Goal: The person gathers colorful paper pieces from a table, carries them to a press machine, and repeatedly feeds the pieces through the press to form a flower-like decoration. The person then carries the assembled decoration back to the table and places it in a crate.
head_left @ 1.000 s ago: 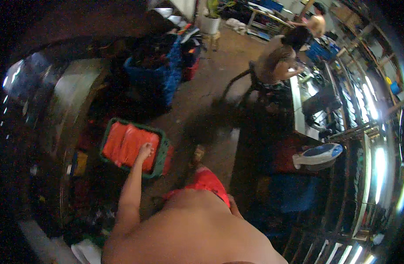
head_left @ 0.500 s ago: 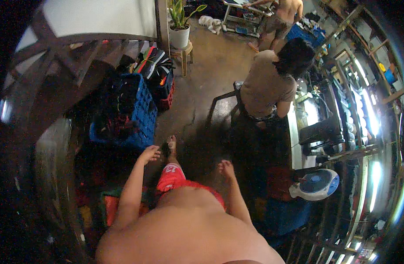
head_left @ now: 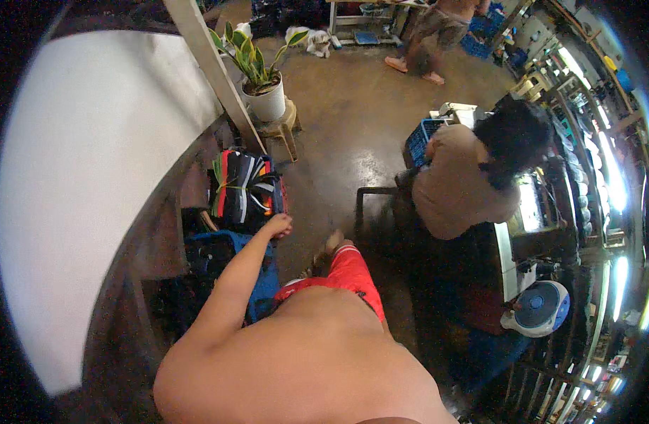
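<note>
My left hand (head_left: pixel 278 226) hangs out in front of me with its fingers curled in, and nothing shows in them. It is nearest to a tied bundle of folded dark cloth (head_left: pixel 234 194) with red, white and green edges, which lies on top of a crate. Close under my left forearm stands a blue plastic crate (head_left: pixel 262 283) with dark contents. I cannot tell whether the hand touches either one. My right hand is out of view, hidden behind my body.
To the right a person in a brown shirt (head_left: pixel 455 184) sits at a workbench beside a fan (head_left: pixel 540 309). Ahead stand a potted plant (head_left: pixel 266 99) on a stool (head_left: pixel 286 131), a white dog (head_left: pixel 314 42) and another person's legs (head_left: pixel 430 49). A white panel (head_left: pixel 105 162) fills the left.
I have walked forward, so the bundle, crate and plant are nearer. My left hand has moved from beside the blue crate to beside the bundle. My right hand has left the view.
</note>
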Demonstrator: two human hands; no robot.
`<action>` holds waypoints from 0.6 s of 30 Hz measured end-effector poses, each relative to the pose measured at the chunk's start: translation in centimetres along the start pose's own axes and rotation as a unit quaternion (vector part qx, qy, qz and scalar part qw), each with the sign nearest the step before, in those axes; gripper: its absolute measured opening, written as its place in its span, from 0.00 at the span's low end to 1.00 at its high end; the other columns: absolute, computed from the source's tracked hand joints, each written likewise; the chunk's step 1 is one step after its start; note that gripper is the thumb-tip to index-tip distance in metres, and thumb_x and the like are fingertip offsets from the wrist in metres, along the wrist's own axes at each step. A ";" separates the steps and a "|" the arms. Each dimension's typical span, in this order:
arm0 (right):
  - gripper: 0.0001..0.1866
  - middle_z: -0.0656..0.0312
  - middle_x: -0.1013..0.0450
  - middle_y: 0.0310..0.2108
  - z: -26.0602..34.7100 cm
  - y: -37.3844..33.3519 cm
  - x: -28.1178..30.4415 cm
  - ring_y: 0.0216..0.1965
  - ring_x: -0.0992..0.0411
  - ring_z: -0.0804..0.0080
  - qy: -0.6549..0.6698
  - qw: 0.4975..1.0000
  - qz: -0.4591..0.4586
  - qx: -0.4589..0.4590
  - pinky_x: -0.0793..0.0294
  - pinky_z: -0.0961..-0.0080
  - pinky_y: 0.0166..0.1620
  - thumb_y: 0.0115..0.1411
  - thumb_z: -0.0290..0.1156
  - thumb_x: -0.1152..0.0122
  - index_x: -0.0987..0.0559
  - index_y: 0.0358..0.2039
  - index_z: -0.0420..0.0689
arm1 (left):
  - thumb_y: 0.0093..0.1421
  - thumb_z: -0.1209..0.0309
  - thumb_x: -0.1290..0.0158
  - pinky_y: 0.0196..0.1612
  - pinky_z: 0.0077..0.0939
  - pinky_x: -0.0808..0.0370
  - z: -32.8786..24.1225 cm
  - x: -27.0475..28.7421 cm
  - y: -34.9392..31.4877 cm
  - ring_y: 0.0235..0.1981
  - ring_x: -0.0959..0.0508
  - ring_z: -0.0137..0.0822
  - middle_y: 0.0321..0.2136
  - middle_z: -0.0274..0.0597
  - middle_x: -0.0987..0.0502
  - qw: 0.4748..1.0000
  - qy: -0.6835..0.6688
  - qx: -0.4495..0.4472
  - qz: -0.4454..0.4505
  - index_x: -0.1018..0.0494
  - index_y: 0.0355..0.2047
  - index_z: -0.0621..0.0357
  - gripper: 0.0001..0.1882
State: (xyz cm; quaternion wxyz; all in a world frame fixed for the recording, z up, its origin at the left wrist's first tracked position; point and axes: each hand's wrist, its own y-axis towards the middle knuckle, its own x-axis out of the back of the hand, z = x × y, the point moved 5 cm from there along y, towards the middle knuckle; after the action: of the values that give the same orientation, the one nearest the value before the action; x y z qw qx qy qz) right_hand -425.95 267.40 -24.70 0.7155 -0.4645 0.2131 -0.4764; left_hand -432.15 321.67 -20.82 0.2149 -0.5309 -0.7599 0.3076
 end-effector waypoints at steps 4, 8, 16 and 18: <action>0.13 0.62 0.26 0.29 4.6 1.4 -3.1 0.30 0.28 0.73 -0.019 0.999 -0.012 0.045 0.28 0.75 0.31 0.61 0.39 0.46 0.28 0.42 0.47 | 0.64 0.62 0.57 0.18 0.27 0.30 -7.5 -1.5 5.2 0.21 0.25 0.31 0.28 0.36 0.25 0.981 0.149 -0.060 0.106 0.31 0.44 0.56 0.14; 0.13 0.61 0.25 0.30 10.7 3.3 -5.4 0.32 0.28 0.72 -0.033 0.992 -0.031 0.122 0.28 0.75 0.33 0.61 0.40 0.46 0.27 0.42 0.46 | 0.66 0.60 0.58 0.18 0.27 0.32 -19.1 0.8 9.0 0.21 0.27 0.29 0.25 0.36 0.26 0.989 0.007 -0.136 0.054 0.32 0.42 0.58 0.15; 0.15 0.60 0.25 0.31 17.8 2.3 -8.3 0.34 0.27 0.71 -0.046 0.981 -0.079 0.173 0.27 0.74 0.35 0.60 0.41 0.46 0.27 0.43 0.46 | 0.65 0.64 0.57 0.26 0.24 0.28 -41.7 13.1 13.0 0.28 0.23 0.31 0.34 0.39 0.25 0.967 0.001 -0.248 -0.049 0.36 0.53 0.54 0.18; 0.15 0.60 0.25 0.32 19.1 1.7 -7.6 0.34 0.27 0.70 -0.011 0.988 -0.084 0.128 0.27 0.73 0.35 0.60 0.41 0.46 0.27 0.43 0.46 | 0.65 0.64 0.56 0.31 0.25 0.26 -44.1 17.2 14.2 0.32 0.23 0.32 0.37 0.38 0.25 0.965 -0.023 -0.259 -0.042 0.34 0.53 0.53 0.17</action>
State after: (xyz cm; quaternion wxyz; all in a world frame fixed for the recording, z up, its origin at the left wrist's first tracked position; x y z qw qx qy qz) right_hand -414.35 283.09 -18.08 0.7285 -0.3906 0.1026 -0.5533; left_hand -399.69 351.89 0.99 0.0650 -0.5286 -0.8401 0.1032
